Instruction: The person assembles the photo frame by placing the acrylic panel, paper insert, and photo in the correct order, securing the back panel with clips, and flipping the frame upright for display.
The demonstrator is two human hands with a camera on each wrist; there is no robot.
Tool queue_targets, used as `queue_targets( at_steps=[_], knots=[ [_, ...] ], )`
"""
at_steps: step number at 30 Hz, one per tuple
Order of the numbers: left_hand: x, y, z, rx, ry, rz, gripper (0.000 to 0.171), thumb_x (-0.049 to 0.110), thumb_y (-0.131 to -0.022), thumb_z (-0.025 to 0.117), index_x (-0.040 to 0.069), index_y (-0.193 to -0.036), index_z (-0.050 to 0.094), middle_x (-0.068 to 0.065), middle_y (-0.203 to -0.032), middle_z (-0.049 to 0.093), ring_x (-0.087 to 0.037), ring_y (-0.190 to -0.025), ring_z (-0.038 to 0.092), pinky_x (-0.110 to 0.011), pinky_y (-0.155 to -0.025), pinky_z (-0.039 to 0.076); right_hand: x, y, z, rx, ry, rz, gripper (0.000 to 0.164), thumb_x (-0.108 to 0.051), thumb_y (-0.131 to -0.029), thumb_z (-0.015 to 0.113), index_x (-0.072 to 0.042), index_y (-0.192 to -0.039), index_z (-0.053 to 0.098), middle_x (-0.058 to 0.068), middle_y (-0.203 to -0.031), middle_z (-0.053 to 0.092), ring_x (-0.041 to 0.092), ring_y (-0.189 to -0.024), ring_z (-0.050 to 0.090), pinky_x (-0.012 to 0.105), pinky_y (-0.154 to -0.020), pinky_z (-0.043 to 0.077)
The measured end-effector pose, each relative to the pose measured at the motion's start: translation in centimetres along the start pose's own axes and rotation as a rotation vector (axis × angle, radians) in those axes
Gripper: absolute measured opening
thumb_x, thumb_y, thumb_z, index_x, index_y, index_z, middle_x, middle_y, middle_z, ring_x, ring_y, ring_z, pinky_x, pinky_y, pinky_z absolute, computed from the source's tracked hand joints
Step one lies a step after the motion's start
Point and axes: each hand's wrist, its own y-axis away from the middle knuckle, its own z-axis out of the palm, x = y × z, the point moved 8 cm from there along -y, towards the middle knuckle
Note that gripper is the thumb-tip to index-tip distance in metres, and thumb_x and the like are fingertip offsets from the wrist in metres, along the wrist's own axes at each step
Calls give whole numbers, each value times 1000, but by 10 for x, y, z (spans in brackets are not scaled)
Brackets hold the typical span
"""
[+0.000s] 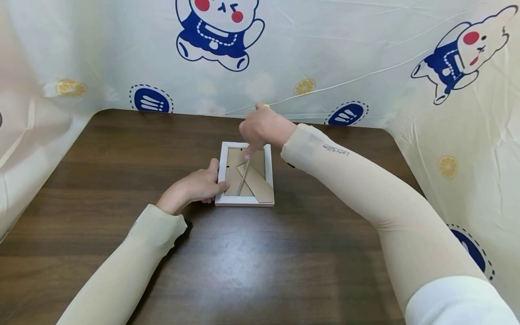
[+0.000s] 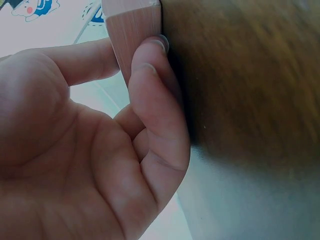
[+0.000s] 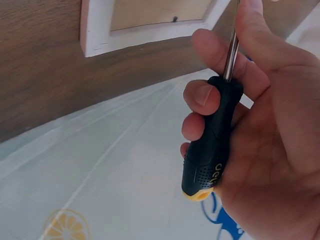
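A white picture frame (image 1: 243,201) lies back side up, its brown backing board (image 1: 233,174) and slanted easel leg (image 1: 261,186) showing. My left hand (image 1: 195,185) grips its left side, thumb over the border and the other fingers along the outer edge. In the left wrist view those fingers curl against the frame's pale side (image 2: 132,37). My right hand (image 1: 264,126), above the far edge, holds a screwdriver with a black and yellow handle (image 3: 207,145). Its metal shaft (image 1: 243,177) slants down across the backing to the near left inner corner, thumb along the shaft.
The dark wooden table (image 1: 243,271) extends around the frame on every side. A pale printed sheet (image 1: 325,54) with cartoon figures hangs behind the table's far edge and along both sides.
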Motion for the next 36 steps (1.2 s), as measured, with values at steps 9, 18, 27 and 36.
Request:
queue_targets(
  at_steps=[9, 18, 27, 36],
  knots=[
    [-1, 0, -1, 2, 6, -1, 43, 25, -107, 56, -1, -131, 31, -14, -79, 62, -24, -63, 61, -34, -56, 51, 14, -16, 19, -81, -140, -18, 51, -67, -96, 67, -18, -87, 57, -5, -81, 50, 18, -84, 47, 50, -112, 31],
    [-2, -2, 1, 11, 3, -7, 43, 25, -106, 57, 0, -131, 31, -14, -79, 63, -23, -62, 61, -34, -55, 51, 16, -38, 28, -221, -190, -53, 51, -64, -94, 72, -15, -96, 57, -5, -85, 53, 13, -79, 47, 31, -73, 40],
    [4, -1, 2, 8, -19, -8, 45, 26, -106, 58, 1, -133, 32, -15, -80, 63, -23, -62, 62, -34, -56, 52, 16, -55, 38, -289, -216, -58, 59, -69, -87, 76, -17, -95, 50, -2, -85, 53, 13, -78, 45, 30, -72, 37],
    [0, 0, 2, 12, -11, -23, 46, 26, -107, 59, 1, -133, 31, -16, -80, 63, -23, -61, 62, -34, -55, 52, 20, -64, 58, -332, -328, -110, 58, -70, -87, 75, -16, -78, 53, -6, -67, 50, 9, -67, 42, 28, -67, 33]
  ],
)
